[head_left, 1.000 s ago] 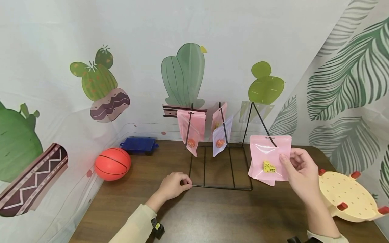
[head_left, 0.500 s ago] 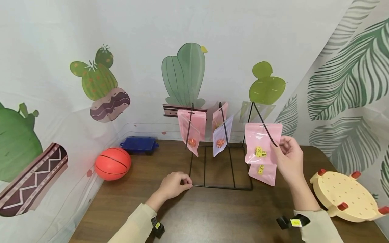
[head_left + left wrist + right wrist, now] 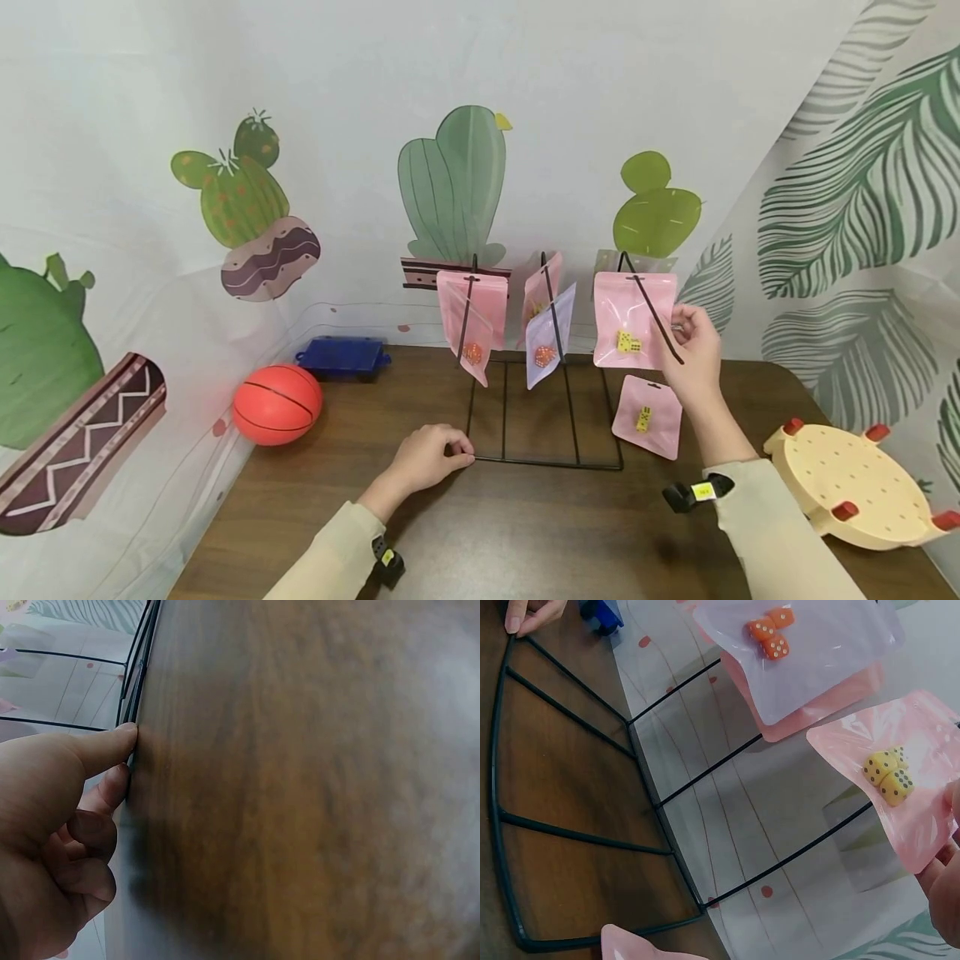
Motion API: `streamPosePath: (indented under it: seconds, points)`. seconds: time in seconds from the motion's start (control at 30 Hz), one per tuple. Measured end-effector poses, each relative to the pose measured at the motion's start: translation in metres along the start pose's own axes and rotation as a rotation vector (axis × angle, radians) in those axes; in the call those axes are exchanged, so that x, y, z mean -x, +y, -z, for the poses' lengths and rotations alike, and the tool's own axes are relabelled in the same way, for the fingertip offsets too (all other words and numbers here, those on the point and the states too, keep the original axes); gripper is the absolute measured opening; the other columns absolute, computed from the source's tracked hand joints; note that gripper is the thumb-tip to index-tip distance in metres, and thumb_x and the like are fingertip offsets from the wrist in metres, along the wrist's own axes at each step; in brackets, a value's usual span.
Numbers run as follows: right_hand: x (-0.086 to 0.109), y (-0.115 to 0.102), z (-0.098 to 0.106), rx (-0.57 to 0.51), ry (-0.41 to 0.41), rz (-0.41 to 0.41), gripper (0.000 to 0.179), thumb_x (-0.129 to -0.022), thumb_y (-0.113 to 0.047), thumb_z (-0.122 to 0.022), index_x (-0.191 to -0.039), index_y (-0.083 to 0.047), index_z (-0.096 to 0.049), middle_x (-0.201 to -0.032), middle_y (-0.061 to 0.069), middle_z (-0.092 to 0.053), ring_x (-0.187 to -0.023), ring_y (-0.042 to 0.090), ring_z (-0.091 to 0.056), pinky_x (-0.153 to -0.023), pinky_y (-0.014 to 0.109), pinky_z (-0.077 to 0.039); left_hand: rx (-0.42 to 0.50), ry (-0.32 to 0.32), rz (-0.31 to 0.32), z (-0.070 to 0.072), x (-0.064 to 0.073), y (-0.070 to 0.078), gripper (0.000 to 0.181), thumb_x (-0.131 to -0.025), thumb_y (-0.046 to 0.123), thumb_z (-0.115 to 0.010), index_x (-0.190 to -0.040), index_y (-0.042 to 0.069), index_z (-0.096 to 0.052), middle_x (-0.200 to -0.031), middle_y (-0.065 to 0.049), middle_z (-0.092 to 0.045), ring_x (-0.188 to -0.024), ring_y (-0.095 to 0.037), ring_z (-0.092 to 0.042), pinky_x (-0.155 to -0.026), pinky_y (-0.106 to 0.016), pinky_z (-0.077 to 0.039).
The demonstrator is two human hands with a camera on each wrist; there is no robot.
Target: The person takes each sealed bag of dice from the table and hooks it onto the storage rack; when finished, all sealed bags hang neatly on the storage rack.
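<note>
My right hand [image 3: 693, 350] pinches the right edge of a pink zip bag [image 3: 610, 312], which hangs on the right arm of a black wire rack [image 3: 540, 463]. Yellow dice [image 3: 892, 780] show through its front in the right wrist view. At the rack's front left corner, my left hand [image 3: 431, 457] grips the base wire between thumb and forefinger [image 3: 112, 784]. Another pink bag [image 3: 662, 435] with yellow dice lies on the table beside the base. A pink bag [image 3: 489, 310] with orange dice hangs on the left arm. The middle arm carries a lilac bag [image 3: 558, 329] before a pink one.
On the left of the wooden table [image 3: 480, 533] lie a red ball [image 3: 277, 404] and a blue box-like object [image 3: 343, 358]. A cream round piece with red-tipped legs [image 3: 855, 483] is at the right. A cactus-print sheet [image 3: 360, 67] hangs behind.
My right hand has moved back, up and left, sliding the pink bag inward along the right arm. The bag on the table now shows fully. My left hand has stayed put.
</note>
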State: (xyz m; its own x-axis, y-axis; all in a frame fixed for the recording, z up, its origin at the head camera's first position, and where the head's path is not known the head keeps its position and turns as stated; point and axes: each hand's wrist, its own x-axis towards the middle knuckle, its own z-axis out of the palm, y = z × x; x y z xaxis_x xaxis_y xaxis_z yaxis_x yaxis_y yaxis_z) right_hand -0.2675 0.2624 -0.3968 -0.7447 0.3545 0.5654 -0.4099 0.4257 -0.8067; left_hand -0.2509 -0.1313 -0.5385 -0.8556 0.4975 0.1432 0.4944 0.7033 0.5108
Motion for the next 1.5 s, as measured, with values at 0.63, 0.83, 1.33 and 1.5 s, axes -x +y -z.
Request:
streamPosePath:
  seconds: [0.63,0.83,1.33,1.5]
  points:
    - [-0.014,0.033,-0.011,0.077,0.061,0.002,0.023,-0.098,-0.005,-0.07,-0.112,0.011,-0.061,-0.092,-0.005,-0.06,-0.076,0.003,-0.058,-0.061,0.011,-0.043,0.005,-0.004,-0.01,-0.001,-0.002,0.0,0.007,-0.092,0.028,-0.081,-0.089,0.03,-0.076,-0.08,0.02,-0.059,-0.07,-0.002,-0.055,-0.062,-0.03,-0.045]
    - [-0.002,0.023,-0.005,0.025,0.052,0.026,0.02,-0.098,0.002,-0.067,-0.11,0.016,-0.062,-0.093,0.021,-0.066,-0.071,0.005,-0.06,-0.059,0.011,-0.045,0.012,0.003,-0.012,-0.001,-0.001,-0.002,0.006,-0.092,0.03,-0.081,-0.089,0.032,-0.076,-0.08,0.021,-0.059,-0.071,-0.001,-0.055,-0.062,-0.03,-0.045]
    - [0.031,0.085,0.022,0.22,0.112,-0.207,0.022,-0.103,-0.02,-0.066,-0.111,0.0,-0.067,-0.085,-0.009,-0.067,-0.071,-0.005,-0.062,-0.066,0.012,-0.047,0.011,0.017,0.006,-0.002,0.002,-0.001,0.007,-0.091,0.03,-0.082,-0.088,0.032,-0.076,-0.078,0.022,-0.058,-0.069,-0.002,-0.054,-0.061,-0.031,-0.044]
    - [0.044,0.097,0.03,0.36,0.069,-0.315,0.031,-0.102,-0.032,-0.065,-0.115,-0.004,-0.068,-0.098,0.004,-0.07,-0.084,0.005,-0.061,-0.076,0.024,-0.043,0.003,0.018,0.013,-0.002,0.002,-0.002,0.007,-0.091,0.032,-0.082,-0.088,0.034,-0.075,-0.078,0.023,-0.057,-0.069,-0.002,-0.055,-0.061,-0.031,-0.044]
